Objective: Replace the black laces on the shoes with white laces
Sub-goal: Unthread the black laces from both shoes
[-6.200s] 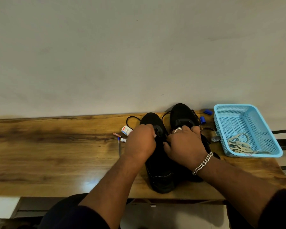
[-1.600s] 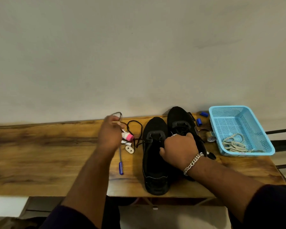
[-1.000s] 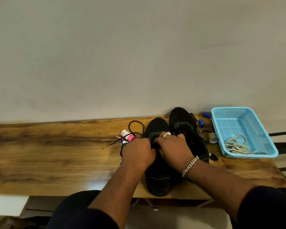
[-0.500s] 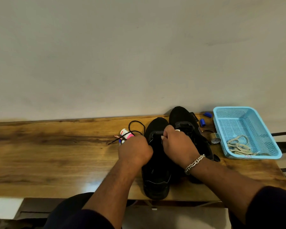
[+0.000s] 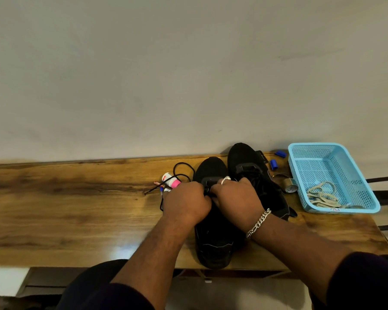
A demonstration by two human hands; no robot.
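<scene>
Both hands meet over the lacing of the nearer shoe (image 5: 213,240), at lower centre of the frame. The left hand (image 5: 186,203) is curled with its knuckles toward the camera and the right hand (image 5: 236,201) is bunched beside it, touching it; both seem to pinch the black lace (image 5: 180,175) at the eyelets, though the fingertips are hidden, so the exact grip cannot be told.

The lace trails left across the worktop (image 5: 65,209), looping round a small pink-capped bottle (image 5: 171,180) and other small items. A hard pull could, I judge, drag or topple that bottle, or snag the lace there and jerk the shoe toward the near edge, which its heel already overhangs or sits close to.

The second shoe (image 5: 251,171) stands just beside, to the upper right, apparently laced yet. The pale laces (image 5: 321,195) lie coiled in the blue basket (image 5: 300,157) at right, out of easy reach; stretching across may knock the tape roll (image 5: 289,186) between.
</scene>
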